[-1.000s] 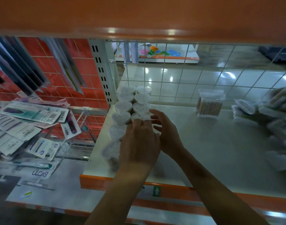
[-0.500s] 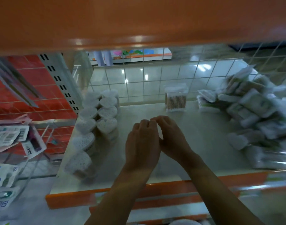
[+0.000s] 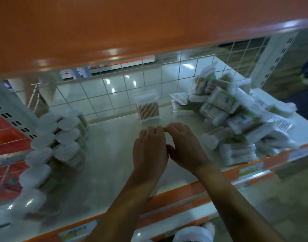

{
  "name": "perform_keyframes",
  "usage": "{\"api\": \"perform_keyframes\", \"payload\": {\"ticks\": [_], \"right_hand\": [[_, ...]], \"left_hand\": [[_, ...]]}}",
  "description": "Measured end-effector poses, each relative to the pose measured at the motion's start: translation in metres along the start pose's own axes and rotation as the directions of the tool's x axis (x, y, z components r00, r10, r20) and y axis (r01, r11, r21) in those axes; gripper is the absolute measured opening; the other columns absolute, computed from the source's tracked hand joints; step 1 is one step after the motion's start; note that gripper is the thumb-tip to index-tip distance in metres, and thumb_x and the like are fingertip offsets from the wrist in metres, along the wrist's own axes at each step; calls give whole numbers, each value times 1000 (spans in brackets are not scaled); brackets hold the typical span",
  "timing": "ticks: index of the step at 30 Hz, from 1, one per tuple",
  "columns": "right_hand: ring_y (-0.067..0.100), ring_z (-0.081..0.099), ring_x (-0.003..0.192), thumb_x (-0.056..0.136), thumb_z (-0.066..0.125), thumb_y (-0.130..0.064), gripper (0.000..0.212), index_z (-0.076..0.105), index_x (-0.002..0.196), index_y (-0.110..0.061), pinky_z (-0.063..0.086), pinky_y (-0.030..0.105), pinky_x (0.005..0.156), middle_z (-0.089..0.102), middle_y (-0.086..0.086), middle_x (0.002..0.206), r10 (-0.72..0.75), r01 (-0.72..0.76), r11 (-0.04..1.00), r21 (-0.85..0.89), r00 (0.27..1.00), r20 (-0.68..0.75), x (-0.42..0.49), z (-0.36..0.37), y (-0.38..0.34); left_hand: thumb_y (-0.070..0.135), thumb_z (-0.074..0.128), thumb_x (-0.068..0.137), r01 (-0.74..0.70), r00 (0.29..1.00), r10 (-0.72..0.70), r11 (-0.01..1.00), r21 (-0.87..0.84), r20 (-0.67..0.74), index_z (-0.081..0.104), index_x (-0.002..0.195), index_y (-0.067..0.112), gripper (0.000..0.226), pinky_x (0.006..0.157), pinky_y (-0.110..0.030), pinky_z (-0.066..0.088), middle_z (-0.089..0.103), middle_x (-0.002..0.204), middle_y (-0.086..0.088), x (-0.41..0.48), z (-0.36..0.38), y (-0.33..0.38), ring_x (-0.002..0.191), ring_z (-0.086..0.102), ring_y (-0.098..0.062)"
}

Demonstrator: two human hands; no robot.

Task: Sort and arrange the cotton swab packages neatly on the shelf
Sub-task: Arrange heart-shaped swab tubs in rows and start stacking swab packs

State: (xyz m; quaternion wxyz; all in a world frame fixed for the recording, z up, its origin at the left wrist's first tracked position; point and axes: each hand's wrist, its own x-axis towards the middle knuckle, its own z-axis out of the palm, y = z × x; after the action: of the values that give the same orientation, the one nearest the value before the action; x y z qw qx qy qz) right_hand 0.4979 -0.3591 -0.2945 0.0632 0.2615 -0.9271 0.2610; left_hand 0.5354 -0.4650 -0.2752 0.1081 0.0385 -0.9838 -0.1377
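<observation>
**Hands mid-shelf, between tidy tubs and a loose heap**

Head view, looking down into a store shelf (image 3: 111,163) with a pale surface and an orange front edge. The left hand (image 3: 149,149) and right hand (image 3: 184,144) sit side by side over the bare middle of the shelf, knuckles up and fingertips meeting. Both sets of fingers are loosely curled and nothing shows in either grasp. The palms face away, so a very small item cannot be ruled out.

To the left of the hands, well apart, round swab tubs (image 3: 62,142) stand in two close rows running front to back. Just beyond the fingertips, a clear box of wooden-stick swabs (image 3: 148,109) stands upright alone, near the wire grid back (image 3: 114,95). To the right of the right hand, near it, bagged swab packages (image 3: 237,116) lie in a jumbled heap that reaches the front edge.

Judged risks: the heap looks unstable, so pulling a bag from low down could send others sliding off the front lip. A sweep of the right forearm could do the same. Reaching forward carelessly could topple the lone box, and a left elbow swing could nudge the tub rows out of line.
</observation>
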Motion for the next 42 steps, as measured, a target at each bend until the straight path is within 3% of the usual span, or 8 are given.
{"api": "perform_keyframes", "payload": {"ticks": [9, 16, 21, 26, 32, 35, 39, 42], "right_hand": [[22, 38, 125, 83, 57, -2, 45, 52, 126, -14, 26, 20, 92, 49, 3, 130, 162, -163, 985, -54, 987, -22, -13, -55, 35], [22, 41, 122, 86, 46, 1, 41, 56, 123, -14, 32, 26, 97, 52, 4, 127, 284, -288, 957, -29, 954, -94, -23, -73, 55], [23, 43, 122, 87, 45, -2, 39, 58, 121, -15, 37, 32, 98, 53, 4, 126, 309, -310, 951, 0, 946, -98, -26, -74, 62], [19, 40, 123, 87, 45, -2, 40, 55, 124, -16, 31, 22, 93, 48, 2, 132, 309, -310, 951, -8, 950, -52, -24, -72, 62], [23, 44, 123, 85, 48, -3, 39, 57, 122, -14, 31, 25, 92, 53, 4, 128, 279, -279, 960, 2, 960, -35, -17, -62, 56], [26, 48, 117, 84, 37, -22, 42, 59, 118, -15, 35, 29, 91, 58, 6, 117, 236, -235, 972, 25, 972, -24, -14, -54, 49], [27, 54, 110, 78, 51, 4, 53, 52, 129, -12, 34, 21, 84, 58, 10, 122, 193, -185, 977, 105, 979, -63, -12, -42, 43], [22, 52, 115, 77, 57, 2, 59, 46, 134, -13, 34, 19, 91, 55, 8, 128, 115, -106, 984, 145, 991, -61, -8, -35, 40]], "left_hand": [[33, 61, 87, -121, 988, 133, 983, -138, 82, 43, 135, 18, 54, 89, -32, 45, 55, 125, -3, 16, 25, 45, 114, 51, -21], [31, 53, 87, -169, 950, 225, 954, -248, 216, 49, 130, 20, 44, 92, -36, 44, 53, 127, -2, 25, 52, 78, 115, 48, -24], [39, 28, 78, -154, 947, 215, 957, -247, 239, 56, 117, 18, 52, 88, -37, 45, 59, 115, -3, 30, 72, 84, 111, 51, -26], [30, 51, 90, -4, 942, 126, 931, -365, 310, 47, 124, 20, 36, 81, -33, 41, 60, 117, -6, 28, 64, 82, 107, 56, -27], [31, 64, 84, 66, 968, 59, 879, -472, 245, 52, 123, 25, 41, 83, -30, 45, 56, 118, -2, 29, 57, 58, 103, 58, -22], [35, 69, 81, 67, 989, 16, 832, -551, 144, 53, 119, 29, 42, 87, -34, 48, 54, 117, 2, 28, 50, 45, 102, 56, -16], [36, 69, 81, 55, 998, -45, 803, -593, 33, 50, 124, 27, 48, 87, -40, 50, 54, 121, 5, 27, 40, 32, 104, 56, -14], [44, 68, 79, 41, 997, -75, 796, -604, -31, 47, 127, 27, 55, 85, -41, 52, 54, 124, 7, 24, 34, 27, 105, 56, -12]]}}
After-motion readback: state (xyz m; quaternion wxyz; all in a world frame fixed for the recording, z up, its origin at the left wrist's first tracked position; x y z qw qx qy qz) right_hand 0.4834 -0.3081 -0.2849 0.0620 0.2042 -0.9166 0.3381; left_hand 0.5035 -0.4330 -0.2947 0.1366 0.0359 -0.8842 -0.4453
